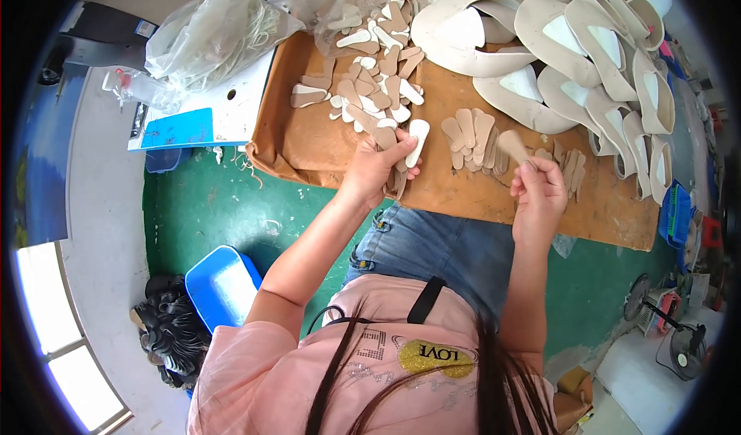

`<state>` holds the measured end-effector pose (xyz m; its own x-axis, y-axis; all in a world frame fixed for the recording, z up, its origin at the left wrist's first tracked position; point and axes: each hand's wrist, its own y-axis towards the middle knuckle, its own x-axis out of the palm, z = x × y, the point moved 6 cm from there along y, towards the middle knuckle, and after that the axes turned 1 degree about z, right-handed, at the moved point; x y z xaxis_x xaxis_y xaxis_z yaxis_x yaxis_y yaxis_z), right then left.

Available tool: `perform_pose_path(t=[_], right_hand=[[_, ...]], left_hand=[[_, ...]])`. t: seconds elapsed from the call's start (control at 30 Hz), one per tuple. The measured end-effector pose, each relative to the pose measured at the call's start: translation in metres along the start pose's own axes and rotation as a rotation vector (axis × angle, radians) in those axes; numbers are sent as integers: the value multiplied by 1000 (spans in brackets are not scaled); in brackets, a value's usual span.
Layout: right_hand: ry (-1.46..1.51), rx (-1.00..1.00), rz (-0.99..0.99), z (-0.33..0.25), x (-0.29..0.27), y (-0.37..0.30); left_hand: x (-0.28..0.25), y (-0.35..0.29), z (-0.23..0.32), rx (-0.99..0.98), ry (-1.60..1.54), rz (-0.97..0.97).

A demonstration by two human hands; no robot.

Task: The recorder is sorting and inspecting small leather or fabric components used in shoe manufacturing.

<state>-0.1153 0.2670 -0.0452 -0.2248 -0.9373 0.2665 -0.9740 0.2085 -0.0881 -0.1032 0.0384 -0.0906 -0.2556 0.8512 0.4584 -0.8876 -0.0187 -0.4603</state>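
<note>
Brown sheeting (455, 196) covers the table across the middle of the frame, and we have both hands above it. Our left hand (370, 165), near the centre, is curled around some tan pieces (383, 136) that stick out above and below it, with a white piece (417, 138) at the thumb; we cannot tell how many are under the fingers. Our right hand (538, 196), right of centre, grasps a single tan strip (512, 146) by its lower end between thumb and fingertips, the wide end tilted up to the left. Between the two hands, overlapping tan cutouts (478, 138) lie in a cluster, and a smaller group (575, 172) lies just right of the right hand. At the upper middle we see a loose heap (378, 88) of tan and white pieces. Beige shoe parts (532, 37) overlap at the upper right, a clear plastic bag (216, 37) slumps at the upper left, and a blue tub (204, 280) stands on the green floor (201, 203) at the lower left
</note>
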Motion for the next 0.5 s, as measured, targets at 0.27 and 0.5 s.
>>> perform_pose_path(t=[0.27, 0.5], right_hand=[[-9, 96, 26, 26, -12, 7], [33, 123, 51, 29, -14, 10]], left_hand=[[3, 2, -1, 4, -48, -39], [3, 1, -2, 16, -37, -39]])
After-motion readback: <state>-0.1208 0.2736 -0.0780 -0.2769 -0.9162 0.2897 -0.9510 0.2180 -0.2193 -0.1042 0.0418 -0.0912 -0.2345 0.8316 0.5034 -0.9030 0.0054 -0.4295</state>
